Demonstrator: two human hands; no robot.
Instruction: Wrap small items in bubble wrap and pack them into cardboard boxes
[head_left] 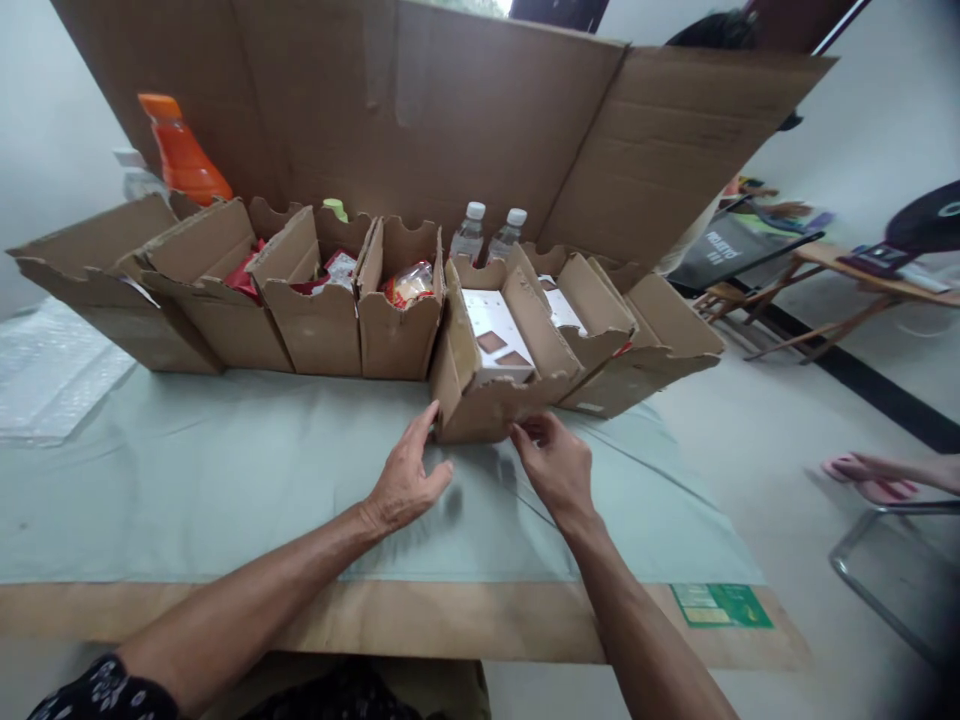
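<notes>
A cardboard bin (480, 418) with a white box (495, 330) inside juts out in front of the row. My left hand (405, 475) is at its lower left corner, fingers stretched forward and thumb apart, with nothing in its grasp. The fingertips reach the bin's left side; whether they press on it I cannot tell. At the bin's lower front right, my right hand (555, 460) has its fingers curled into a pinch against the cardboard. What lies between those fingertips is hidden.
More cardboard bins (322, 335) hold red packets and a wrapped snack (410, 285). Behind them stand an orange bottle (187, 160), clear bottles (469, 235) and a tall cardboard panel (420, 110). Bubble wrap (56, 370) lies left on the cloth-covered table (225, 480). A person's foot (855, 467) shows at right.
</notes>
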